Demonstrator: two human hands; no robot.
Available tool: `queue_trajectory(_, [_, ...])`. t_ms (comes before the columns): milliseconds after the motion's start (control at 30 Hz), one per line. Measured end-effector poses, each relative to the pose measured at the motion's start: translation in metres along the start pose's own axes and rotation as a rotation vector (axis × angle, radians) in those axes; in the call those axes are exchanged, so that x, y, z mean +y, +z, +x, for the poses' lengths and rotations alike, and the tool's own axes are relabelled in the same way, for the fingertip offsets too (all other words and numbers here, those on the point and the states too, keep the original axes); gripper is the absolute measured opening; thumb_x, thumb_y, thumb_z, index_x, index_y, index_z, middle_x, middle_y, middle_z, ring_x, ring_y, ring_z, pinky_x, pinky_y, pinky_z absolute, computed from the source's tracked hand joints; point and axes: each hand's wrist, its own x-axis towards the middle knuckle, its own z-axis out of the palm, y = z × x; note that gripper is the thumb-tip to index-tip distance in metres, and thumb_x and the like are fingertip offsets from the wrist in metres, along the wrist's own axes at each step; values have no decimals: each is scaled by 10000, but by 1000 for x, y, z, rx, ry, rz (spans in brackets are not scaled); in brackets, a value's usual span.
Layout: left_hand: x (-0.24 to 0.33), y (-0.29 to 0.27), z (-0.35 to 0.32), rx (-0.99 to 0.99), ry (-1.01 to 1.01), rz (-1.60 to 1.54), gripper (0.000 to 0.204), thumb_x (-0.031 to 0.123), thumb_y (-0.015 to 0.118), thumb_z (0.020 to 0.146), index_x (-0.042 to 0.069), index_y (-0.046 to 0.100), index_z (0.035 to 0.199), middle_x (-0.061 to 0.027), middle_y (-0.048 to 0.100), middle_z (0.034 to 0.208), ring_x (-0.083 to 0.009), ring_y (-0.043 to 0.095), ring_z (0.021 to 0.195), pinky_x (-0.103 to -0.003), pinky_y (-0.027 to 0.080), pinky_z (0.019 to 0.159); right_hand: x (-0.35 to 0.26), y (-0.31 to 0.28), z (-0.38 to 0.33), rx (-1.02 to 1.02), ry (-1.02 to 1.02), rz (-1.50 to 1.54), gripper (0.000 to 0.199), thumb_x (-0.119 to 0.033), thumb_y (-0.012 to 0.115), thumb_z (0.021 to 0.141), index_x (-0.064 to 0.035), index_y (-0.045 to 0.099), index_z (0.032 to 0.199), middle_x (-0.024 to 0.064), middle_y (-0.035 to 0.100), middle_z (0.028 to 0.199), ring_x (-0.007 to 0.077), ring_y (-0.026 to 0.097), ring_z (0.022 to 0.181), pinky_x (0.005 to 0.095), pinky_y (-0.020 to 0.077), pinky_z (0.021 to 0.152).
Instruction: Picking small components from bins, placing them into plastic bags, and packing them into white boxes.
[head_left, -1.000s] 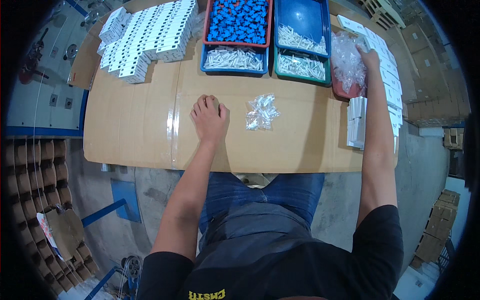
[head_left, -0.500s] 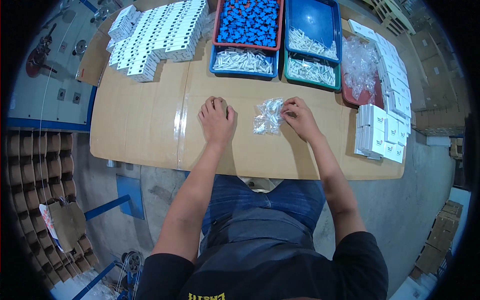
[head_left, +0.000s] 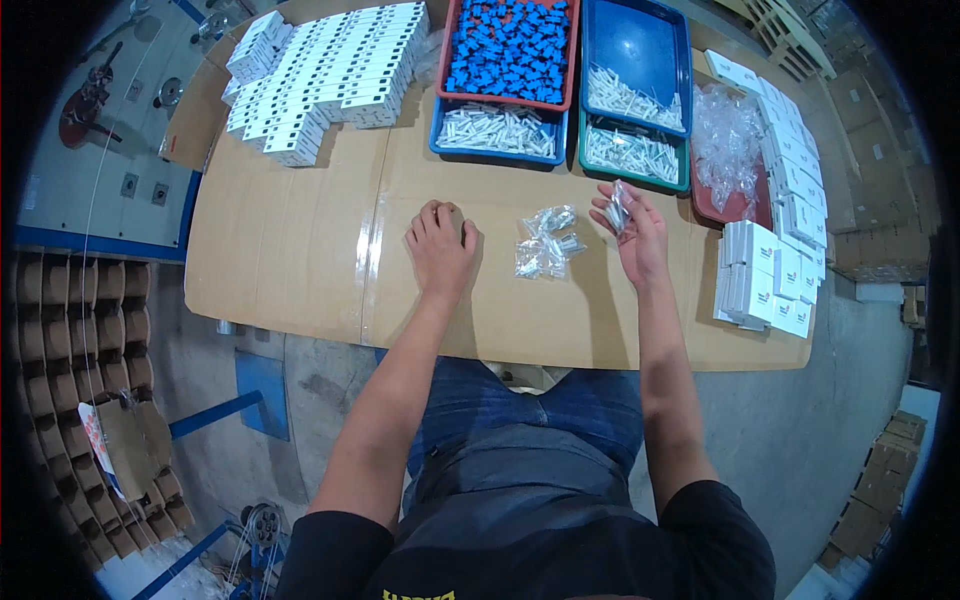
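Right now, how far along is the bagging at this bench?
Done, it seems: a small pile of filled clear bags lies on the cardboard-covered table. In hand: the right hand holds one clear bag raised; the left hand rests flat on the table. Left: trays of blue parts and white parts remain well stocked, and empty bags fill the red tray.

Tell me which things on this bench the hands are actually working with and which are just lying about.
In hand:
- right hand, holding a small clear packet
- pile of clear packets
- left hand, resting on the table

Lying about:
- white box rows
- blue parts tray
- stacked white boxes
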Motion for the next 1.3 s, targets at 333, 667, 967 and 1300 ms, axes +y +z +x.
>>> queue_trajectory(333, [-1, 0, 1, -8, -6, -4, 379, 300, 646, 908, 48, 606, 1188, -118, 569, 1261, -301, 521, 1203, -456, 385, 1040, -4, 13, 31, -91, 111, -30, 360, -132, 583, 1052, 63, 598, 1354, 193, 636, 1374, 302, 646, 1247, 402, 577, 992])
queue_trajectory(667, [-1, 0, 1, -20, -12, -6, 393, 304, 635, 907, 42, 604, 1198, -129, 574, 1266, -308, 514, 1217, -461, 382, 1055, -17, 57, 123, -164, 139, -685, 264, -226, 768, 942, -2, 734, 1076, 118, 773, 928, 153, 738, 837, 279, 571, 702])
queue_trajectory(967, [6, -6, 2, -14, -18, -42, 387, 297, 628, 906, 46, 601, 1199, -135, 571, 1272, -312, 507, 1230, -466, 380, 1062, -22, 99, 211, -298, 646, -1269, 489, -445, 849, 851, 5, 663, 901, 81, 725, 773, 168, 719, 673, 286, 587, 549])
queue_trajectory(1300, [3, -10, -1, -34, -45, -55, 364, 268, 640, 902, 43, 591, 1185, -140, 560, 1285, -319, 506, 1244, -477, 373, 1058, -35, 148, 219, -449, 745, -1810, 570, -555, 768, 890, 11, 705, 854, 113, 772, 810, 100, 567, 511, 244, 465, 459])
